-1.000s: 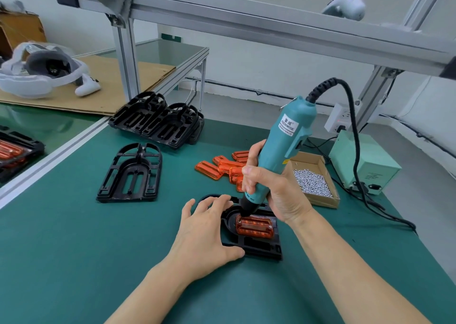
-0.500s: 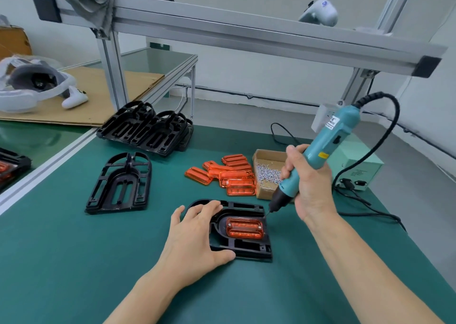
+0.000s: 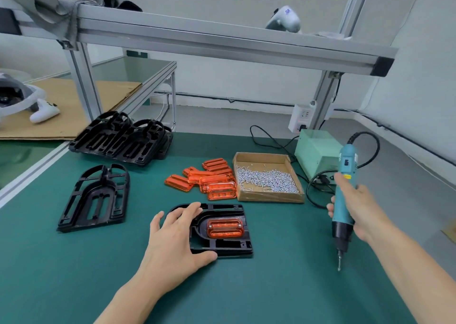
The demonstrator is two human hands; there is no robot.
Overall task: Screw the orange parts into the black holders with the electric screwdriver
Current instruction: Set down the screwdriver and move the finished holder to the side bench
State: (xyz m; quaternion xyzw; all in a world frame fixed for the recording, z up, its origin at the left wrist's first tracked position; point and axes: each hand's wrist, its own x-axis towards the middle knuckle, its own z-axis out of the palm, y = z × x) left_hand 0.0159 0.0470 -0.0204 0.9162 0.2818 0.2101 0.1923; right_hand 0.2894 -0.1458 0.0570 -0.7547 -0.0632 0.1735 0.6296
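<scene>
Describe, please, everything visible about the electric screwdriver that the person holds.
The electric screwdriver has a teal body that looks like plastic, a black collar below it and a thin metal bit at the bottom. A white label and a small yellow mark sit near its top, where a black cable leaves it in a loop. It stands nearly upright, bit down, just above the green mat, to the right of the black holder. Only the right hand grips it, around the middle.
</scene>
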